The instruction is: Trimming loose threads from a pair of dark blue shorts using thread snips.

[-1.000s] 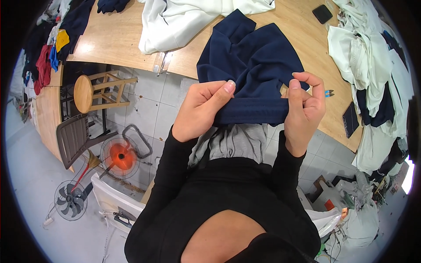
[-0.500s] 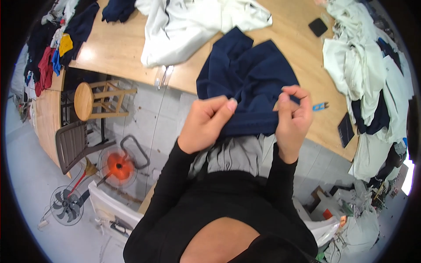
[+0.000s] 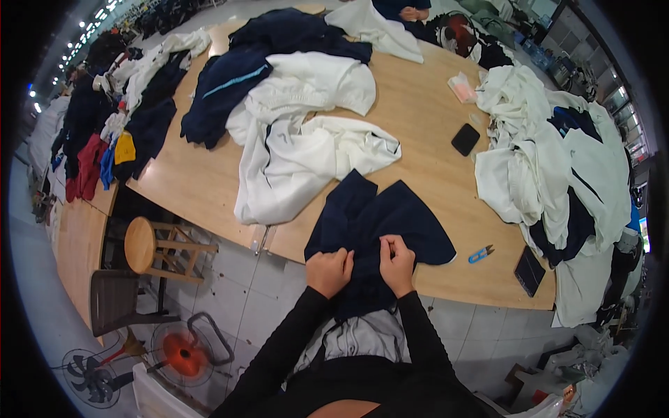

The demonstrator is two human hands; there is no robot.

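Observation:
Navy shorts (image 3: 411, 226) lie at the table's near edge, their two legs spread away from me and the near part hanging over the edge toward my lap. My left hand (image 3: 329, 273) is closed on the cloth at the left side. To its right, my right hand (image 3: 397, 266) pinches the same cloth, with a small gap between the hands. The fabric bunches beneath them, and the waistband is hard to make out. Just beyond the shorts lies a white garment (image 3: 293, 167) in a loose heap. Blue thread snips (image 3: 481, 254) rest to the right.
A dark flat rectangular object (image 3: 529, 270) and a black square pad (image 3: 465, 139) lie on the wooden table (image 3: 432, 167). White garments (image 3: 523, 146) pile up on the right, navy ones (image 3: 293, 35) at the back. Another person's hand (image 3: 414, 13) shows at the far edge. A stool (image 3: 141, 245) stands left.
The view has tilted up, showing more of the table. My hands have come closer together, and the waistband stretched flat between them before is now bunched.

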